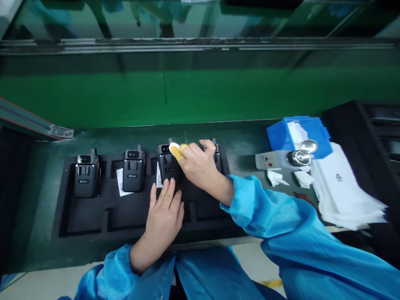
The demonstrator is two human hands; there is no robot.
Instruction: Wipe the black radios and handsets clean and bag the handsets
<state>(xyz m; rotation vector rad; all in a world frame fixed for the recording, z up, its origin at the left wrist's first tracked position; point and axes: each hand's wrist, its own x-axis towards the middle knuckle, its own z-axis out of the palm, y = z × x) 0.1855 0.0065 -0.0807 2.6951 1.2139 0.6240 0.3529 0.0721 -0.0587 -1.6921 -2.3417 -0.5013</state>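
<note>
A black foam tray (90,216) holds a row of small black devices. My left hand (164,212) lies flat, fingers together, its tips touching the lower edge of the third device (167,166). My right hand (200,164), with a yellow finger cot, pinches a small white wipe (173,147) against the top of that same device. Two more devices (86,175) (133,171) stand to the left. A fourth device (218,156) is mostly hidden behind my right hand.
A blue box (281,137) with white wipes, a grey dispenser bottle (271,160) with metal caps, crumpled wipes (276,178) and a stack of white cloths (343,191) lie at the right. A black rack (375,125) stands far right. A green belt (156,98) runs behind.
</note>
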